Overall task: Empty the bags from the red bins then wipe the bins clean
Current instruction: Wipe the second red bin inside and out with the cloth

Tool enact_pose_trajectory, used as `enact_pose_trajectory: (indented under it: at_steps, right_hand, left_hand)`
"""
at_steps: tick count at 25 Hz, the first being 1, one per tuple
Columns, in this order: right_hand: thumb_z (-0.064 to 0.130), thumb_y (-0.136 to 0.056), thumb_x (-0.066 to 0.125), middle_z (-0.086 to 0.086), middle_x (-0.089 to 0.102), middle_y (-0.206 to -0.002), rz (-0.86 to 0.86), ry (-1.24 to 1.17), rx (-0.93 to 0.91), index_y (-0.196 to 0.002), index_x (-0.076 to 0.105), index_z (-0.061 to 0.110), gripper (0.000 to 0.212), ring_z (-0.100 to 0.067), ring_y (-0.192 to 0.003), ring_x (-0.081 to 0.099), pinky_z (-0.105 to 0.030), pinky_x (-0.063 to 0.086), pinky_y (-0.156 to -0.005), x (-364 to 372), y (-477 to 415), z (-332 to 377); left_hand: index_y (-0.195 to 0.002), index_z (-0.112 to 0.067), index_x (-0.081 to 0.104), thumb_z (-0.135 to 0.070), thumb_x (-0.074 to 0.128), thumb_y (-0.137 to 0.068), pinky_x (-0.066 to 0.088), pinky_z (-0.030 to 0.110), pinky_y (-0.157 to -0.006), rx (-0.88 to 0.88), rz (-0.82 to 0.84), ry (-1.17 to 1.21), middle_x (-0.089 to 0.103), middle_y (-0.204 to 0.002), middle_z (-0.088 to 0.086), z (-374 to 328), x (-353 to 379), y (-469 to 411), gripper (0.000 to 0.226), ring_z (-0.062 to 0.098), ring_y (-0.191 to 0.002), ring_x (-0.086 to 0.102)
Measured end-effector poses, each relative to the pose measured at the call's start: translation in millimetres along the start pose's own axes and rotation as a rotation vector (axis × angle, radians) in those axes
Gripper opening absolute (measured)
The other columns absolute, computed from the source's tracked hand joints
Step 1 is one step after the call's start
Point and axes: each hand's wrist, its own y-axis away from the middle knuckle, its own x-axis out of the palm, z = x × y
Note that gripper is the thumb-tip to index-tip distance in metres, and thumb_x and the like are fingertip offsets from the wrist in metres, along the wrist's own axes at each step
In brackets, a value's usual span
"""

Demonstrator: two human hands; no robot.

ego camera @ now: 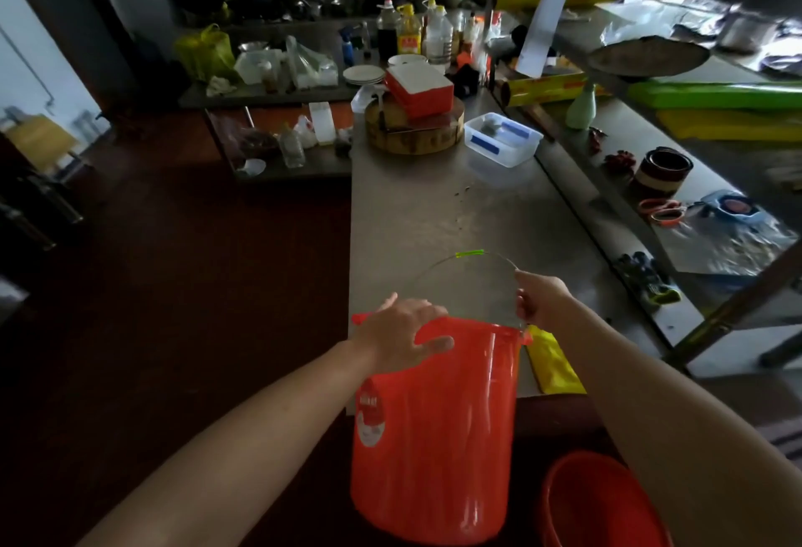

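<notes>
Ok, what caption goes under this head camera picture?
Left hand grips the rim of a tall red plastic bin while right hand holds its thin wire handle, at a steel counter.

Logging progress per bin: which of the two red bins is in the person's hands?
The tall bin in the middle: the left hand grips its rim, the right hand pinches its wire handle. The other bin, bottom right, is untouched.

Red bin glossy plastic (thin wire handle); counter dull brushed metal.

dim room | daylight from right | glare on steel shelf | edges bent, blurred
</notes>
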Motion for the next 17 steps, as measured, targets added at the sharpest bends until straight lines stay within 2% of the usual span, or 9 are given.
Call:
enact_pose_trajectory:
  at_steps: [2,4,6,8,9,10,12,14,17]
  right_hand:
    - [0.026,-0.097,0.066,0.001,0.036,-0.053,0.167,0.114,0.052,-0.082,0.056,0.016,0.021,-0.009,-0.034,0.034,-0.02,0.03,-0.034,4,24,0]
    - [0.028,-0.096,0.066,0.003,0.034,-0.052,0.314,0.244,0.068,-0.083,0.06,0.015,0.02,-0.009,-0.039,0.032,-0.022,0.029,-0.037,10,49,-4]
    - [0.031,-0.096,0.066,0.003,0.037,-0.054,0.469,0.338,0.083,-0.081,0.061,0.013,0.024,-0.01,-0.043,0.035,-0.023,0.034,-0.042,15,81,-11]
    - [0.031,-0.097,0.064,0.003,0.041,-0.055,0.587,0.459,0.112,-0.074,0.059,0.014,0.029,-0.01,-0.045,0.04,-0.023,0.039,-0.046,15,109,-28]
    - [0.03,-0.098,0.063,0.003,0.044,-0.055,0.622,0.525,0.115,-0.073,0.058,0.015,0.03,-0.01,-0.046,0.043,-0.022,0.041,-0.047,12,120,-39]
    - [0.028,-0.097,0.063,0.001,0.046,-0.056,0.638,0.572,0.109,-0.072,0.059,0.014,0.029,-0.011,-0.046,0.046,-0.022,0.042,-0.048,7,130,-53]
    - [0.028,-0.097,0.065,-0.003,0.048,-0.058,0.637,0.627,0.089,-0.074,0.061,0.012,0.028,-0.013,-0.047,0.051,-0.023,0.045,-0.049,-8,144,-79]
    - [0.027,-0.096,0.067,-0.004,0.052,-0.061,0.61,0.714,0.06,-0.077,0.064,0.01,0.026,-0.014,-0.05,0.055,-0.025,0.05,-0.054,-28,149,-98]
    - [0.026,-0.092,0.071,-0.004,0.058,-0.068,0.558,0.947,-0.038,-0.083,0.07,0.01,0.019,-0.016,-0.059,0.057,-0.03,0.052,-0.066,-49,144,-118]
  left_hand:
    - [-0.129,-0.024,0.062,-0.06,0.05,-0.097,0.02,0.055,-0.121,0.05,-0.077,0.077,0.055,-0.139,-0.008,3,-2,10,0.05,0.009,-0.133,0.047]
    - [-0.135,-0.017,0.058,-0.034,0.061,-0.097,0.029,0.051,-0.118,0.086,-0.246,0.025,0.053,-0.143,0.002,9,-2,14,0.042,0.021,-0.139,0.044]
    - [-0.152,-0.019,0.036,-0.022,0.061,-0.094,0.026,0.049,-0.121,-0.001,-0.339,-0.09,0.034,-0.157,0.01,13,-6,19,0.063,0.031,-0.149,0.025]
    - [-0.159,-0.024,0.013,-0.025,0.057,-0.098,0.019,0.049,-0.122,-0.171,-0.284,-0.182,0.018,-0.163,0.007,16,-3,25,0.075,0.031,-0.153,0.011]
    - [-0.158,-0.024,0.018,-0.025,0.054,-0.099,0.02,0.049,-0.122,-0.236,-0.225,-0.186,0.026,-0.161,0.007,18,4,29,0.069,0.031,-0.151,0.019]
    - [-0.151,-0.023,0.033,-0.023,0.051,-0.1,0.026,0.049,-0.119,-0.277,-0.166,-0.151,0.043,-0.15,0.009,18,11,35,0.054,0.031,-0.143,0.037]
    - [-0.125,-0.023,0.056,-0.017,0.048,-0.1,0.049,0.044,-0.098,-0.325,-0.099,-0.003,0.066,-0.117,0.011,12,26,49,0.027,0.031,-0.106,0.064]
    - [-0.112,-0.023,0.062,-0.019,0.051,-0.098,0.055,0.039,-0.076,-0.321,-0.04,0.065,0.07,-0.102,0.009,2,46,62,0.017,0.03,-0.089,0.068]
    - [-0.1,-0.027,0.067,-0.039,0.057,-0.096,0.055,0.036,-0.071,-0.28,0.004,0.114,0.073,-0.093,0.005,-32,73,77,0.016,0.029,-0.087,0.069]
